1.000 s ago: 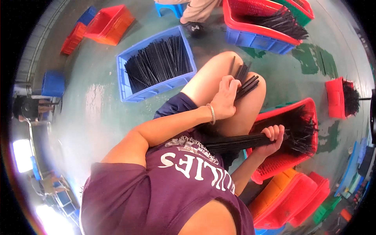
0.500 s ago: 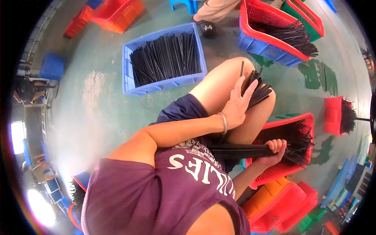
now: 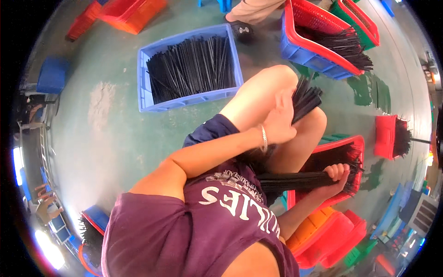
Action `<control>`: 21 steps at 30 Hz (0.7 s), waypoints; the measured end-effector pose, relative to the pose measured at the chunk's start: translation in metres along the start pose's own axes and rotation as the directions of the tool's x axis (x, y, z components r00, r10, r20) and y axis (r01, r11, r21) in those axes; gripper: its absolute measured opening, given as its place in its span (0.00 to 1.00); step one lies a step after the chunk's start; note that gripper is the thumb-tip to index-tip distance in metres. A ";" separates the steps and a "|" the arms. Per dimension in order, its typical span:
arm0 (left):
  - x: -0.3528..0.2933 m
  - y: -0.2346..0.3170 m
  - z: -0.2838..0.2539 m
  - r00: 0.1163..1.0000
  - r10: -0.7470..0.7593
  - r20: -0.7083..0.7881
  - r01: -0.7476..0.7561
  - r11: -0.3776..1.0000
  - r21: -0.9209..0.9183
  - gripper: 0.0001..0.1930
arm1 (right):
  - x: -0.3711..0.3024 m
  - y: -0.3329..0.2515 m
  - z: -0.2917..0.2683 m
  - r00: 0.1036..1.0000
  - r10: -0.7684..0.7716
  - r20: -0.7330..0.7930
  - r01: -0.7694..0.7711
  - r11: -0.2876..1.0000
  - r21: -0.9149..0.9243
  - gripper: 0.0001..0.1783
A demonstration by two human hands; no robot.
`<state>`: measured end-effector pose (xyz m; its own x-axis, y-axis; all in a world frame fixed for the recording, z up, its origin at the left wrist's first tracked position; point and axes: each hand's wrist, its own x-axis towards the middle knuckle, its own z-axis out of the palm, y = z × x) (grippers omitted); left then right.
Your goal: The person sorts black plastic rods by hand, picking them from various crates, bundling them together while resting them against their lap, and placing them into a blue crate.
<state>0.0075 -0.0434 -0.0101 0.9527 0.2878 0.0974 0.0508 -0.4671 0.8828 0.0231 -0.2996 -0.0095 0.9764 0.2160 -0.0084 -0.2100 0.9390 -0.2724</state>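
Above my knees, my left hand (image 3: 280,121), with a bracelet at its wrist, is closed around one end of a short-looking bundle of thin black rods (image 3: 307,101). Its fingers are slightly blurred, and part of the bundle hides behind the hand. Lower and to the right, my right hand (image 3: 336,175) grips a second bundle of long black rods (image 3: 295,180), which lies across my lap toward my shirt. Just beyond that hand stands a red basket (image 3: 361,143) holding more black rods.
A blue crate (image 3: 144,92) full of black rods stands on the floor ahead. Another person's shoe (image 3: 242,31) is beside it. At far right are a red-and-blue crate stack (image 3: 318,64) and a red bin (image 3: 384,136). Orange and red baskets (image 3: 318,235) sit by my right arm.
My left fingers, spread around the rods before with one rod sticking out apart, are now closed round the bundle. My right hand has shifted slightly right and up with its rods.
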 end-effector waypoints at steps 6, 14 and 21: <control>0.020 -0.010 -0.063 0.781 -0.039 0.623 0.624 0.031 -0.781 0.22 | 0.048 -0.014 0.084 0.985 -0.049 0.164 0.070 0.990 -0.124 0.14; 0.002 -0.017 -0.064 0.688 0.085 0.721 0.711 -0.283 -0.644 0.23 | 0.040 0.131 0.149 0.147 0.545 0.826 0.968 0.091 -0.232 0.06; -0.011 -0.053 -0.080 0.761 0.095 0.641 0.640 -0.271 -0.719 0.22 | 0.035 0.202 0.110 -0.230 0.848 0.478 0.889 0.383 -0.251 0.18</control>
<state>-0.0297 0.0453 -0.0212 0.9223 -0.3614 -0.1371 0.3802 0.9121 0.1535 0.0093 -0.0731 0.0416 -0.4269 0.8743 0.2309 0.8005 0.4842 -0.3533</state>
